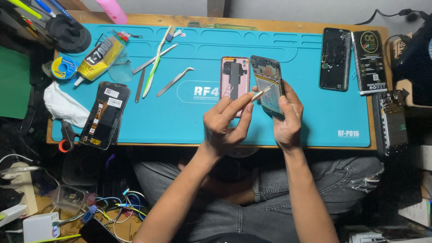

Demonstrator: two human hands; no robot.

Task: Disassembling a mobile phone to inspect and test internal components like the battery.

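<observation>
My right hand (288, 121) grips an opened phone (266, 72) with its back off, tilted up above the blue work mat (180, 121). Its circuit board and battery show. My left hand (225, 123) pinches a thin metal tool (263, 92) between thumb and fingers. The tool's tip rests on the phone's inner parts near the upper middle. A pink phone back cover (234, 74) lies flat on the mat just left of the held phone, partly behind my left fingers.
On the mat's left lie tweezers (174, 81), a toothbrush (157, 60), a glue tube (100, 58) and a screen with flex cable (105, 114). At the right are a black phone (335, 58), a dark package (370, 60) and a phone frame (390, 121). Scissors (66, 137) sit at the left edge.
</observation>
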